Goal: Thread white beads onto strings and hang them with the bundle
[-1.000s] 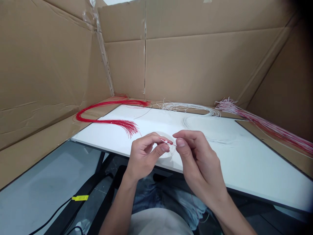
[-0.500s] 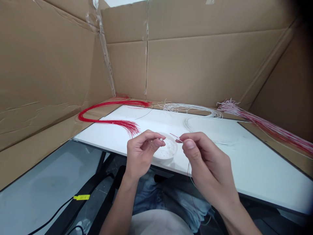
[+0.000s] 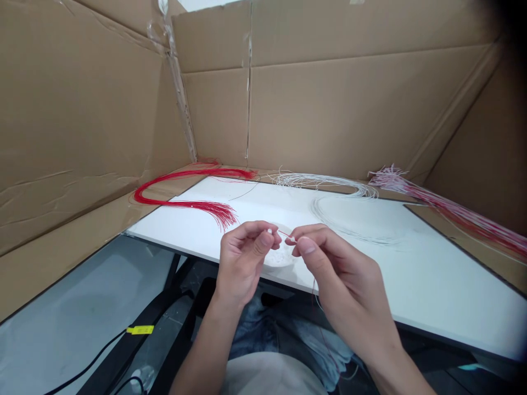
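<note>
My left hand [image 3: 245, 258] pinches a small white plastic piece [image 3: 269, 232] between thumb and fingertips. Facing it, my right hand [image 3: 343, 269] has thumb and fingers closed on a thin red wire [image 3: 284, 234], whose free tip points toward the left fingertips. A second tiny white piece [image 3: 292, 238] shows at the right fingertips, by the wire. Below that hand, a red strand and a white strand hang over the table edge toward the lap. Behind both hands stands a white bowl [image 3: 284, 266] of small white bits, partly hidden by the fingers.
A curved bundle of red wires [image 3: 181, 203] lies on the left of the white table [image 3: 436, 285]. White wires [image 3: 329, 180] are coiled at the back, and a red-and-white bundle [image 3: 448, 208] lies at the right. Cardboard walls [image 3: 349, 109] enclose the table.
My hands have come closer together. The red wire's tip has moved left and now reaches almost to the white piece in my left fingertips.
</note>
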The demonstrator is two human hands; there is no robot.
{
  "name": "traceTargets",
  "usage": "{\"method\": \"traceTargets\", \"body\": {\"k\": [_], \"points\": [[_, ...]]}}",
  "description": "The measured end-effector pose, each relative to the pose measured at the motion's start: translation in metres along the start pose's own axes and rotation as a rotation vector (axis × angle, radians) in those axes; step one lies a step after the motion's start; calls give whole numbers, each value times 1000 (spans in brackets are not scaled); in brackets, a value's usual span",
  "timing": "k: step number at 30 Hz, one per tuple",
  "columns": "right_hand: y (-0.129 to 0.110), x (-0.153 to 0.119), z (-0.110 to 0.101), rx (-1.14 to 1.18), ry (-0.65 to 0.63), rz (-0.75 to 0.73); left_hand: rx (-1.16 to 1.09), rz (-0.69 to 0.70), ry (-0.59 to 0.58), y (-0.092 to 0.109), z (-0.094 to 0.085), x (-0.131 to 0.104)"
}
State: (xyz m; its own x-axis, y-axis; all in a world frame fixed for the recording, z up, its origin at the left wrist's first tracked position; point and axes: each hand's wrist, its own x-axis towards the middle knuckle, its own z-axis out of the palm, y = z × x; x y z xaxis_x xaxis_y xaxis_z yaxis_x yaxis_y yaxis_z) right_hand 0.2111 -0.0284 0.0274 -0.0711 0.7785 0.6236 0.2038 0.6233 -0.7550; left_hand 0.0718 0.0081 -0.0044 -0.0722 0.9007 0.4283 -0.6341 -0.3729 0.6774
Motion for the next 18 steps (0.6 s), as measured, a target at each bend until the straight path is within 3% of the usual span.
{"method": "traceTargets", "body": {"k": [10, 18], "points": [[-1, 0, 0, 57, -3, 42, -100, -145, -20, -6, 6, -4], [-2, 0, 0, 37, 6, 26, -54, -81, -59, -5, 4, -3]]}}
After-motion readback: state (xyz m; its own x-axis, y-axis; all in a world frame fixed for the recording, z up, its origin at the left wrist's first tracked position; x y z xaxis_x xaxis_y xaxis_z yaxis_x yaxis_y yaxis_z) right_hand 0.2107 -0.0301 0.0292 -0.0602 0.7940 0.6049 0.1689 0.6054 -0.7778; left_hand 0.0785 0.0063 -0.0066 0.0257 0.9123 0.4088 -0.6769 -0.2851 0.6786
